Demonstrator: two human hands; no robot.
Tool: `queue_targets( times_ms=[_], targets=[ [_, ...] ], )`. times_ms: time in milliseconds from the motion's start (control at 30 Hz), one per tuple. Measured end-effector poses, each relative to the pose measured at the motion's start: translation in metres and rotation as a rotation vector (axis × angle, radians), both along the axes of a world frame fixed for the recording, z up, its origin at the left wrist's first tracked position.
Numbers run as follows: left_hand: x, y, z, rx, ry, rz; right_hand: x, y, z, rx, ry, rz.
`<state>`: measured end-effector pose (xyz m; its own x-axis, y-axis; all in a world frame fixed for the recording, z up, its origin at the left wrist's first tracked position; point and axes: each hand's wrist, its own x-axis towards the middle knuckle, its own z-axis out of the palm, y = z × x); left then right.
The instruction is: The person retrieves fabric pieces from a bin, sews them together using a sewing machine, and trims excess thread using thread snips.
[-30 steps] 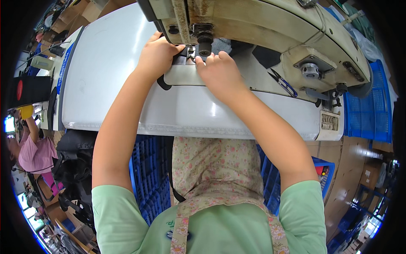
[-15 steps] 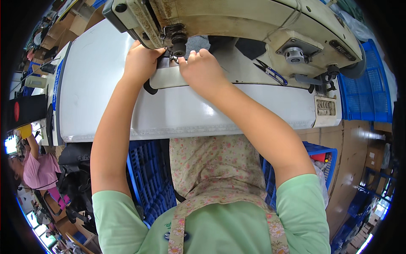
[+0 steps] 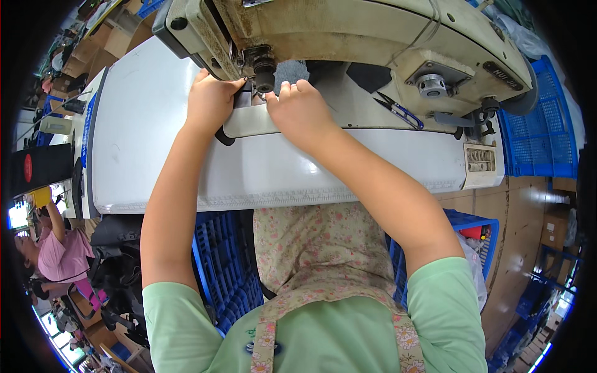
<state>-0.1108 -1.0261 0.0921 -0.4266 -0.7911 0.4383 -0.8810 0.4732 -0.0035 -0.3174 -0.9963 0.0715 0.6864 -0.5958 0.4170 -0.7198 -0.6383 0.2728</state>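
A cream sewing machine [image 3: 348,37] arches over the far side of the white table. At its needle area, my left hand [image 3: 210,102] lies to the left of the presser foot [image 3: 257,93], thumb stretched toward it and the other fingers bent out of sight. My right hand [image 3: 301,112] rests just right of the foot, fingers curled down. Whatever the fingers grip is hidden behind the hands and the machine head. Behind the needle area lies grey cloth [image 3: 291,71], with darker cloth [image 3: 326,69] beside it.
Blue-handled thread snips [image 3: 400,112] lie on the machine bed, near a dark cloth piece [image 3: 370,78]. A blue crate [image 3: 538,124] stands beyond the table's right end. Another blue basket [image 3: 479,227] sits below the table at right. A person in pink [image 3: 65,255] is at the far left.
The whole view has shifted slightly, the table and machine sitting a little lower. Both hands stay by the presser foot with nearly the same finger pose.
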Motion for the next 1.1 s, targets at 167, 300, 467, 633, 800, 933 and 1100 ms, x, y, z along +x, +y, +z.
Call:
queue_targets(
  times_ms=[167, 300, 467, 633, 800, 933, 1100],
  targets=[
    [-0.0034, -0.001, 0.0025, -0.027, -0.034, -0.034, -0.0028, -0.0002, -0.0004, -0.017, -0.006, 0.006],
    [-0.0006, -0.0006, 0.0013, -0.023, -0.021, -0.022, -0.0005, 0.0006, 0.0017, 0.0, -0.014, -0.001],
    [-0.0031, -0.0001, 0.0015, -0.039, 0.005, -0.028, -0.0011, 0.0004, 0.0033, 0.035, -0.013, -0.01],
    [0.0014, -0.0025, -0.0014, -0.044, -0.028, -0.039, -0.0014, 0.0004, -0.0001, -0.021, -0.037, 0.008],
    [-0.0015, -0.0014, -0.0014, -0.041, 0.038, -0.055, -0.0012, 0.0014, -0.0002, 0.014, -0.016, -0.008],
    [0.0011, -0.0013, -0.0006, -0.028, -0.004, -0.035, -0.0003, 0.0013, 0.003, 0.023, -0.009, -0.019],
    [0.0014, -0.0009, -0.0015, -0.03, -0.003, -0.02, -0.0001, 0.0019, 0.0046, 0.027, 0.014, -0.021]
  ],
)
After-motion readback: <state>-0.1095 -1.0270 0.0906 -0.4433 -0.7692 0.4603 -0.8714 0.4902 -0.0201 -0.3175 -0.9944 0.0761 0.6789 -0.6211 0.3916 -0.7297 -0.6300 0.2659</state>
